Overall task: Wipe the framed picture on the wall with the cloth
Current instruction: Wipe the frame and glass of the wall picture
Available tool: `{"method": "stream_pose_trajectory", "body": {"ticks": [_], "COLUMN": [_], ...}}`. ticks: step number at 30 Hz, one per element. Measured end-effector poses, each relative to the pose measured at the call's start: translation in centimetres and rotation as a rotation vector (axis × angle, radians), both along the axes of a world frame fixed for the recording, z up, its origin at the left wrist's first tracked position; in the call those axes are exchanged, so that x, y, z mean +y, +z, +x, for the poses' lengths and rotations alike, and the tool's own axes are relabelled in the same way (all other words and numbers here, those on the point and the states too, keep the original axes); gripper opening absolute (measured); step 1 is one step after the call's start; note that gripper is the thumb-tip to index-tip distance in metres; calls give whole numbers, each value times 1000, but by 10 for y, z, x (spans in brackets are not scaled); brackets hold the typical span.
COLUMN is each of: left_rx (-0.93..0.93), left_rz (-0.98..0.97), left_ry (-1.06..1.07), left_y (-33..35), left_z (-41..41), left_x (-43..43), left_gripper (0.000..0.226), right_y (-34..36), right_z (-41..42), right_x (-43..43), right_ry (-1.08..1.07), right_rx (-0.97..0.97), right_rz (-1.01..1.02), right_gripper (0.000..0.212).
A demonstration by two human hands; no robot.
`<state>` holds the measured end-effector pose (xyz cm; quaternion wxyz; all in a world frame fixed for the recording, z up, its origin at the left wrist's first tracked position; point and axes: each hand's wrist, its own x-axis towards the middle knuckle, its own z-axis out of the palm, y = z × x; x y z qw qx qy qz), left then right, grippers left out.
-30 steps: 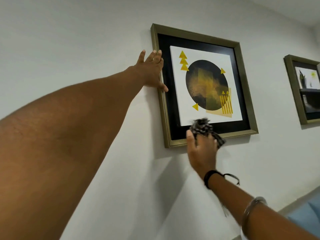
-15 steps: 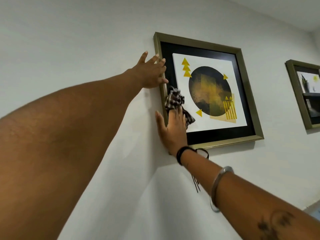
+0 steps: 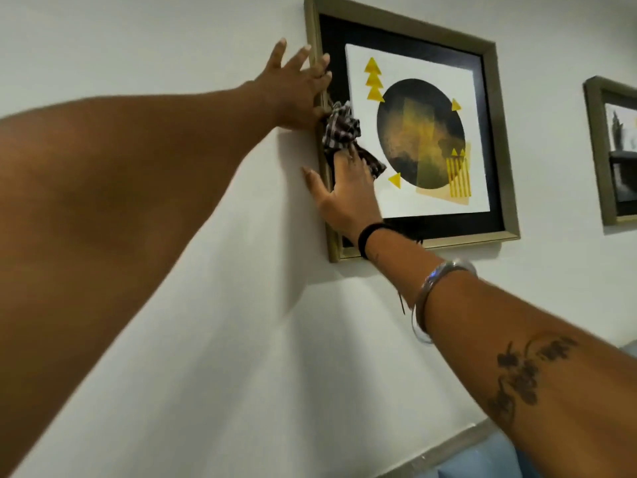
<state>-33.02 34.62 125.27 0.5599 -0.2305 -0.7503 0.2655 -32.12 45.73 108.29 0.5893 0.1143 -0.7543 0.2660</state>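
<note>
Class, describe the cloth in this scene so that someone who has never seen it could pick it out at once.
Find the gold-framed picture with the dark circle and yellow triangles on the white wall. At its left edge two hands meet; the right hand, below, presses a bunched cloth against the glass. It is the only soft, dark-and-white checked thing here.

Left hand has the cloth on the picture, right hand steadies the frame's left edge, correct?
Swapped. In the head view the right hand presses the cloth on the picture; the left hand steadies the frame's left edge.
</note>
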Motion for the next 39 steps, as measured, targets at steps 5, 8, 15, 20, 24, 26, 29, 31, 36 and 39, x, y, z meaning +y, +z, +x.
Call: {"method": "stream_pose_trajectory", "body": {"ticks": [5,8,15,20,24,26,29,31,36,39], "left_rx": [-3,-5,-65,-66,-72,-93,-82,-118,-142,-156], "left_rz": [17,62,187,159,173,167,163,170,189,186], "left_ry": [17,29,8,-7,-37,-29,-33,-32,-64,-76], "left_y": [-5,-9,-22,-15,-16,-16,-12,-13,-17,-15], "left_z": [1,2,2,-2,-3,0,0,0,-2,-1], "left_x": [4,8,23,17,16,15,16,15,16,16], "left_gripper": [77,75,68,69,69,70,70,71,70,69], "right_y": [-78,-106,-121,-132,-129,-135,-136,-131,-110,-100], "right_z": [4,5,-6,-21,-25,-27,-24,-23,-26,-26], "right_x": [7,21,65,81,85,93,119,138,157,139], "right_ry": [-26,-57,-215,-337,-334,-367,-443,-469,-471,-413], "right_rx": [1,28,155,202,256,252,170,67,-52,-63], "right_rz": [80,178,429,406,394,371,181,28,-297,-446], "right_gripper": [71,71,57,56,58,60,60,61,78,77]}}
